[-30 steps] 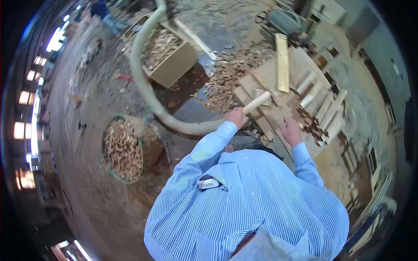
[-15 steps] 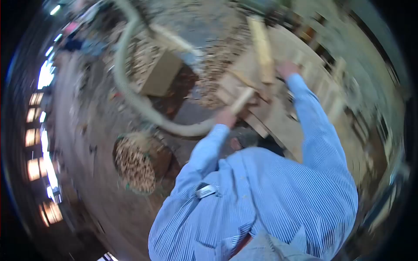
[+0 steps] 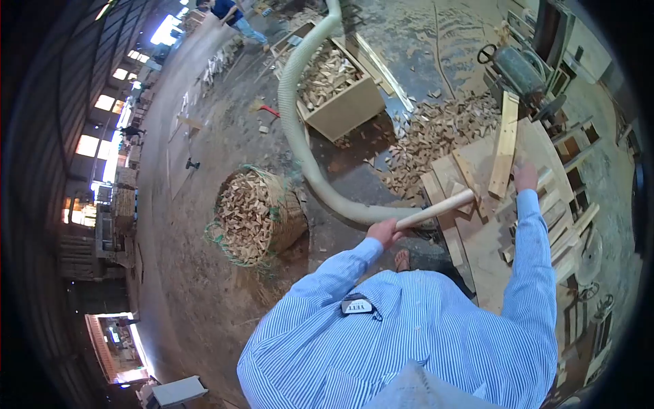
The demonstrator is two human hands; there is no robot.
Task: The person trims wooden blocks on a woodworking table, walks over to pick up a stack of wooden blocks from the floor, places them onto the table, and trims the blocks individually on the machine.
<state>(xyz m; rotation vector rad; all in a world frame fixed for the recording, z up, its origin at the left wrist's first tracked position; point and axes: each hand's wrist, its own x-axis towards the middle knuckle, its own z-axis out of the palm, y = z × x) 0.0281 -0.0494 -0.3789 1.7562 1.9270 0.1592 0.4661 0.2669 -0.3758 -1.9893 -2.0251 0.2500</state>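
Note:
My left hand (image 3: 385, 233) is closed around the near end of a pale, smooth wooden piece (image 3: 443, 206), which looks like a rod or slat. Its far end reaches over the edge of a wooden worktable (image 3: 487, 262). On the right, my right hand (image 3: 526, 177) is over the tabletop, close to several wooden strips (image 3: 555, 215); its fingers are too indistinct to read. Left of that hand lies a long yellowish board (image 3: 505, 143) with dark marks at its lower end. Shorter wood pieces (image 3: 466, 174) lie between the board and the held piece.
A ribbed hose (image 3: 289, 102) curves down beside the table. Wood offcuts fill a woven basket (image 3: 289, 218) and a box (image 3: 347, 109), and a pile of offcuts (image 3: 443, 140) covers the floor. A machine with a handwheel (image 3: 518, 68) stands beyond. Another person (image 3: 231, 17) is far off.
My view has turned, so the table, basket and hose appear farther right, and the picture is sharper. The wooden piece stays in my left hand; my right hand remains over the table.

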